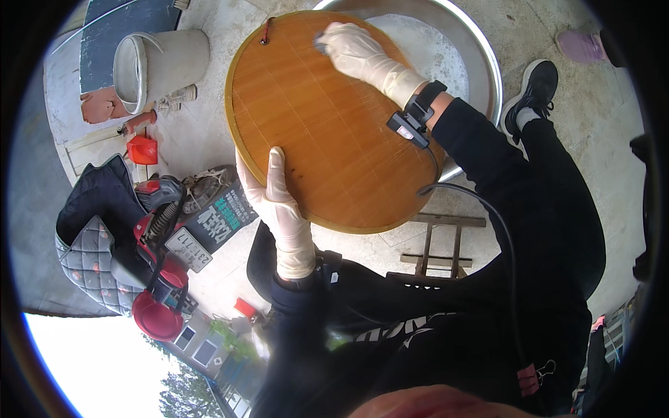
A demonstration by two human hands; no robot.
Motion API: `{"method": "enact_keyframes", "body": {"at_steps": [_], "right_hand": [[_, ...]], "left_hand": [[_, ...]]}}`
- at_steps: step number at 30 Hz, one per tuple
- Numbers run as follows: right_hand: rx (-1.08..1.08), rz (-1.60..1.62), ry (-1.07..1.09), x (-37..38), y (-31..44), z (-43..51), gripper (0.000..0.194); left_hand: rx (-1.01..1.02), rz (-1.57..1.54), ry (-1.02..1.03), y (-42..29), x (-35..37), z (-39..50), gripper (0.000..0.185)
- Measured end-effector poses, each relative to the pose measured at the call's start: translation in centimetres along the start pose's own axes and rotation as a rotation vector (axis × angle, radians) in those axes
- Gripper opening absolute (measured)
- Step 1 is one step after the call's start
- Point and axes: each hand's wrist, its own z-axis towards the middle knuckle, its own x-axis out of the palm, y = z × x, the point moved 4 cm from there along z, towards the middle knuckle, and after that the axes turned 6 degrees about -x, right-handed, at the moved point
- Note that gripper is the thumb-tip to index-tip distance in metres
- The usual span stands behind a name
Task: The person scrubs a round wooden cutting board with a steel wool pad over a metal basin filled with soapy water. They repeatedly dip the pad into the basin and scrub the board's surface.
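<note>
A round, brownish-orange board [324,136] with a thin rim and a small red cord loop is held tilted over a metal basin [491,78]. My left hand [277,198], in a pale rubber glove, grips the board's lower left edge, the thumb on its face and the other fingers partly hidden behind. My right hand [351,48], gloved too, presses a grey scouring pad [319,44] on the upper part of the board. Most of the pad is hidden under the fingers. Foamy water [428,52] lies in the basin behind the board.
A whitish bucket [172,62] lies at the upper left, near a red plastic scoop [142,150]. A red scooter [162,271] with a quilted cover stands on the left. Below the basin is a wooden stool [439,251]. Another person's shoe [580,47] shows at the upper right.
</note>
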Motion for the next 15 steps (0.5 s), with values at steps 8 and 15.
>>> {"method": "enact_keyframes", "body": {"at_steps": [8,15], "right_hand": [[-0.120,0.187,-0.184,-1.1,2.1,-1.6,0.024],[0.134,-0.017,0.047,0.1,-2.1,-3.4,0.025]], "left_hand": [[-0.034,-0.022,0.006,0.2,0.0,-0.1,0.049],[-0.015,-0.063,0.019,0.3,0.1,0.0,0.049]]}}
